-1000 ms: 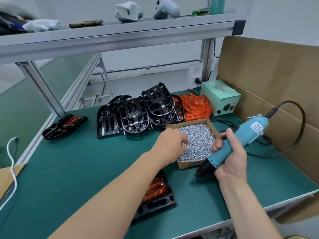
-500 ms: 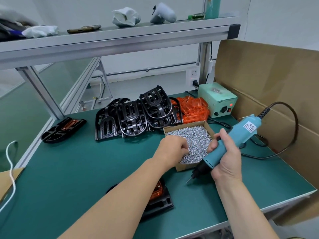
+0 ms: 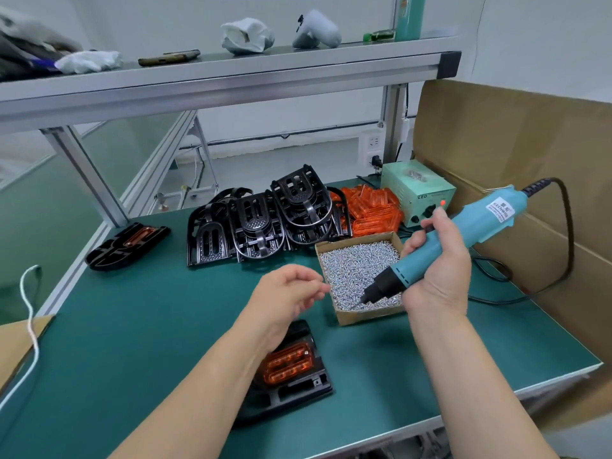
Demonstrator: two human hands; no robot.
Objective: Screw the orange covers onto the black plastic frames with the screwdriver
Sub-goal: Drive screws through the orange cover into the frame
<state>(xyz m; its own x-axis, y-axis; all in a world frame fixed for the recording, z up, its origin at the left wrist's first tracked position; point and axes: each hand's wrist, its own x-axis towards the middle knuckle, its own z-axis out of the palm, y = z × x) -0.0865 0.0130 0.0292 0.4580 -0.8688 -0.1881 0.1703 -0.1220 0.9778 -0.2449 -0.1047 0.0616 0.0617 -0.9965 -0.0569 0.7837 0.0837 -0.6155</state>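
A black plastic frame [image 3: 298, 389] with an orange cover [image 3: 288, 364] set in it lies on the green mat near me, partly hidden by my left forearm. My left hand [image 3: 284, 293] hovers above it, just left of the cardboard box of screws [image 3: 364, 318], thumb and fingertips pinched together on what looks like a small screw. My right hand [image 3: 437, 270] grips the teal electric screwdriver [image 3: 480, 220], which slants down to the left with its black tip over the screws in the box.
A pile of bare black frames [image 3: 261, 223] and a heap of orange covers [image 3: 371, 210] sit behind the box. Another covered frame [image 3: 127, 241] lies at far left. A green power supply [image 3: 414, 193] and a cardboard wall [image 3: 513, 144] stand on the right; a metal shelf [image 3: 231, 77] runs overhead.
My left hand has drawn back out of the screw box toward me and to the left. The screwdriver's tip has swung over the box.
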